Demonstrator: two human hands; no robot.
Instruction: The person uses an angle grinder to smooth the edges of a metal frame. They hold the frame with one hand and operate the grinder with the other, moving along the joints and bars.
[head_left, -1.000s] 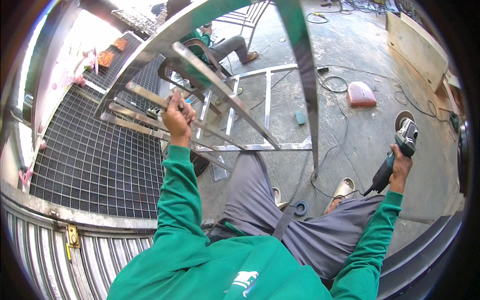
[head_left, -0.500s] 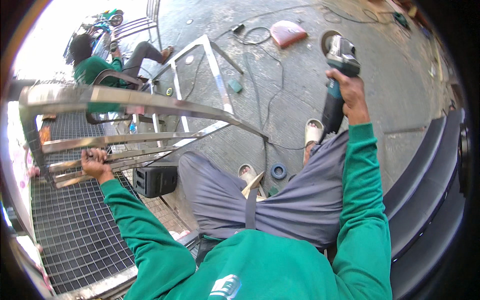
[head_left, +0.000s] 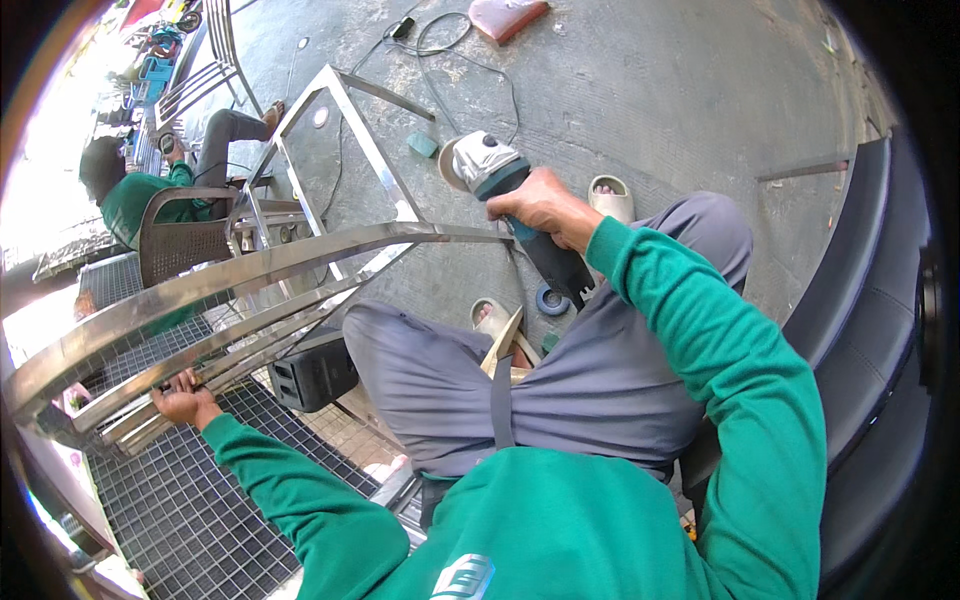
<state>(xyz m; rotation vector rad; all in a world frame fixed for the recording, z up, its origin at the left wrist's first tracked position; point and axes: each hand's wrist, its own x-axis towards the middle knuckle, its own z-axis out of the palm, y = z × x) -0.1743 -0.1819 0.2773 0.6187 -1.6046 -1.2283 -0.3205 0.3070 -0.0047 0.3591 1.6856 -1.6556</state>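
Note:
My left hand (head_left: 185, 398) is wrapped around one of the lower slats of a shiny metal chair frame (head_left: 290, 258), which lies tilted across my left side. Its long curved bar runs above that hand, and its legs stand off toward the far side. In my right hand (head_left: 545, 208) is an angle grinder (head_left: 492, 160), gripped by its dark teal body over my right thigh. The grinder's disc (head_left: 450, 166) points left and sits apart from the frame. Whether the disc is spinning cannot be made out.
A co-worker in a green top (head_left: 150, 205) sits at the far left by a brown woven chair (head_left: 185, 240). Below my left arm is black grid mesh (head_left: 200, 500). A black box (head_left: 315, 375), blue tape roll (head_left: 552, 300) and power cord (head_left: 432, 45) lie around; black padded seats (head_left: 850, 290) stand right.
My right hand has brought the grinder left and nearer to me, toward the frame. My left hand and the frame's near end have come lower and closer. The view has shifted too.

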